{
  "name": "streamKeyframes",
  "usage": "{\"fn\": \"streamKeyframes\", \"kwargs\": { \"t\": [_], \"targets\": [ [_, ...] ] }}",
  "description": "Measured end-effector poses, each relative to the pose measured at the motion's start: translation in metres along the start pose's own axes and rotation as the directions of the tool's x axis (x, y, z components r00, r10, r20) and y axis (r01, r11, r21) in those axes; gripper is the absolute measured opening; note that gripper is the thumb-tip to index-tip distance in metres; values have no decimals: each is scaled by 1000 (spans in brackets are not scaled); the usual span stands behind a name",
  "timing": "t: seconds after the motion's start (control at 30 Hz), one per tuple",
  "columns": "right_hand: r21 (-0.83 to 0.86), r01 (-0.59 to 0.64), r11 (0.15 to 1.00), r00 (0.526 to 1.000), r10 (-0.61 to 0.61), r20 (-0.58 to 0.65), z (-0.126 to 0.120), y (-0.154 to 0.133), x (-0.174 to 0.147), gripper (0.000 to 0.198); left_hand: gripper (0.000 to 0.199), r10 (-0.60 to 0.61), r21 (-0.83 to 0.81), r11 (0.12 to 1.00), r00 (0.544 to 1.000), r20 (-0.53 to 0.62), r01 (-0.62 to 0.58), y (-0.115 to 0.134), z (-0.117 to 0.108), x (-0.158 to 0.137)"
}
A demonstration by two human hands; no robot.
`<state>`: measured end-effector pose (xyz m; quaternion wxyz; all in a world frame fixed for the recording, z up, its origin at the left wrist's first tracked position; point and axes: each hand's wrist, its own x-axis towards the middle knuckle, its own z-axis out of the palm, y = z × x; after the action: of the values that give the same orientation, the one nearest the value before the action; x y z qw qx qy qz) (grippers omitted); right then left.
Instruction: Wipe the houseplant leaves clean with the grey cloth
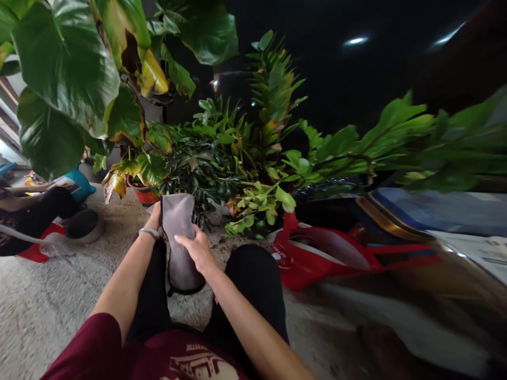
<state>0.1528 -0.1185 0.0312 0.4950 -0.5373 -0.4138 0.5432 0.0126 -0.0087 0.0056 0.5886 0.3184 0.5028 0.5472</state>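
Note:
Between my knees I hold a long grey cloth piece with black edging (182, 253), roughly upright; its exact kind is unclear. My left hand (157, 215), with a bangle at the wrist, grips its upper left edge, the fingers mostly hidden behind it. On the right edge, my right hand (200, 252) is closed around the cloth, thumb lying on the front face and the other fingers out of sight behind. The lower end hangs over the concrete floor, with a dark bit of trim at its bottom left corner.
Leafy plants (209, 142) stand ahead, one in a red pot (143, 192). To my right lies a red bag (304, 264). At left, a seated person (43, 211) is beside a dark round basin (83, 226) and a red stool (39, 248).

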Motion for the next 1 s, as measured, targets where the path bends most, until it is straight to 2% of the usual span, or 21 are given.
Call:
{"fn": "streamKeyframes", "kwargs": {
  "t": [0.07,0.13,0.2,0.27,0.33,0.4,0.47,0.53,0.6,0.67,0.7,0.73,0.8,0.87,0.9,0.93,1.0],
  "targets": [
    [-13,5,1000,999,-4,46,-11,7,-18,45,25,-17,-37,999,994,-107,13,4,1,5],
    [-64,86,994,995,-82,62,-19,4,-25,48,19,-18,-59,998,976,-216,5,7,1,3],
    [-159,208,965,978,-210,3,-26,-2,-22,54,13,13,-70,997,955,-298,-35,8,0,-11],
    [-288,314,905,934,-349,-80,-30,-7,-14,60,13,64,-91,991,940,-335,-100,4,2,-37],
    [-421,388,820,879,-466,-98,-30,-7,-9,64,25,155,-113,975,949,-275,-192,-5,9,-71],
    [-509,465,724,838,-546,-11,-26,-6,-11,67,43,271,-125,951,958,-92,-281,-16,20,-103],
    [-519,553,652,801,-588,115,-20,-6,-18,68,53,264,-126,958,964,25,-259,-24,31,-126],
    [-463,617,636,774,-597,211,-16,-8,-28,71,54,193,-150,971,981,29,-187,-25,37,-135],
    [-371,638,675,769,-581,266,-17,-13,-33,77,52,149,-196,970,989,-4,-147,-21,37,-135],
    [-253,608,752,785,-523,331,-24,-19,-29,75,53,148,-219,965,989,-10,-146,-14,33,-132],
    [-202,565,800,806,-485,339,-29,-20,-22,67,53,148,-214,966,989,-4,-145,-11,31,-131],
    [-166,510,844,841,-449,303,-35,-21,-13,56,55,144,-204,969,990,2,-141,-9,29,-130],
    [-126,389,913,920,-378,99,-48,-19,13,37,58,136,-181,974,991,-3,-134,-4,26,-131],
    [-76,272,959,948,-281,-149,-59,-12,43,40,60,148,-158,976,989,-20,-149,4,23,-132],
    [-23,211,977,955,-212,-207,-62,-9,57,47,60,172,-142,975,985,-23,-173,11,22,-132],
    [48,142,989,969,-129,-210,-64,-5,70,55,59,212,-120,970,977,-24,-213,20,22,-130],
    [200,6,980,992,20,-128,-65,0,89,61,58,336,-61,940,942,-16,-336,44,27,-124]
  ]
}}
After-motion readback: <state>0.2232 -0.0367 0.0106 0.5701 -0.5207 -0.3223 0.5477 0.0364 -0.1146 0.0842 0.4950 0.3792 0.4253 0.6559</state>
